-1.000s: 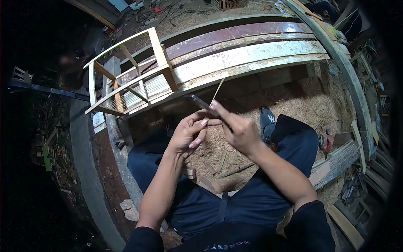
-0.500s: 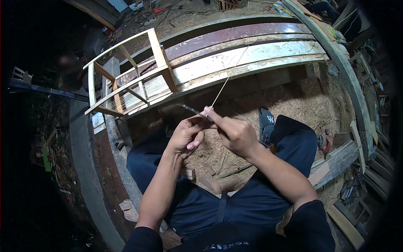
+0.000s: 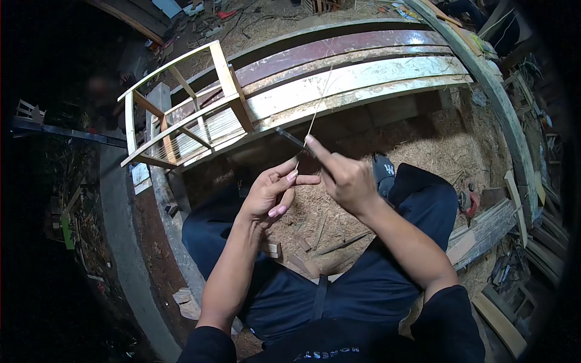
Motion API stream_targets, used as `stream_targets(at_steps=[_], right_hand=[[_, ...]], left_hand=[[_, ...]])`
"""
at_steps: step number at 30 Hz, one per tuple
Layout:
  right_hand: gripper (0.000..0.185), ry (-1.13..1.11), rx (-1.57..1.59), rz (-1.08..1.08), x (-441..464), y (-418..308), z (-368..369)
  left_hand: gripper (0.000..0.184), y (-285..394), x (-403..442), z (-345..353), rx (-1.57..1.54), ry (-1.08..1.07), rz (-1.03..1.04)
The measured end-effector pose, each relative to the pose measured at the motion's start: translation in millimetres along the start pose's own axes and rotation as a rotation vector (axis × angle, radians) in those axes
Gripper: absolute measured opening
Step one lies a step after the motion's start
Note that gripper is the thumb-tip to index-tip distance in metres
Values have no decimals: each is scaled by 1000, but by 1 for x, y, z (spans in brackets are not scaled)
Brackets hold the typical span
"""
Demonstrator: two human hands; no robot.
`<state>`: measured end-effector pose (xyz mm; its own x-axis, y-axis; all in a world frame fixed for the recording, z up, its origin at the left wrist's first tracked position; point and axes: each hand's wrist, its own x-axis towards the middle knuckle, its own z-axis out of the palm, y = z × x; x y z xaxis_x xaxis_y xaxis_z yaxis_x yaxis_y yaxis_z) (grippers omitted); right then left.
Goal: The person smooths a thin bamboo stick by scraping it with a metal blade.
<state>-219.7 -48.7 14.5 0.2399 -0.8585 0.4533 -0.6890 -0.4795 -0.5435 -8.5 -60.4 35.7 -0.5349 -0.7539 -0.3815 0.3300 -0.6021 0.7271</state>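
Note:
A thin pale strip (image 3: 316,109), like split cane or bamboo, slants up from my hands over the plank bench. My left hand (image 3: 270,192) pinches its lower end between thumb and fingertips, the other fingers curled. My right hand (image 3: 349,183) is closed round a narrow knife with a dark, shiny blade (image 3: 289,137) pointing up and to the left. Its forefinger reaches along the strip where it meets the blade; the knife's handle is hidden in the fist.
A small wooden frame (image 3: 232,97) with thin slats stands on the left end of the plank bench (image 3: 357,80). Shavings (image 3: 423,145) cover the ground. A red-handled tool (image 3: 469,202) lies to the right by a weathered board (image 3: 484,233). A blurred person sits at far left.
My right hand with the knife has shifted slightly right and up, away from my left hand. The blade and the strip's lower end have moved apart from the left fingers, baring more strip.

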Motion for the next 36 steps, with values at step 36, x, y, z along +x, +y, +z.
stream_targets(at_steps=[36], right_hand=[[30,35,1185,652,24,51,-43]], left_hand=[[44,12,-9,13,399,43,-181]])
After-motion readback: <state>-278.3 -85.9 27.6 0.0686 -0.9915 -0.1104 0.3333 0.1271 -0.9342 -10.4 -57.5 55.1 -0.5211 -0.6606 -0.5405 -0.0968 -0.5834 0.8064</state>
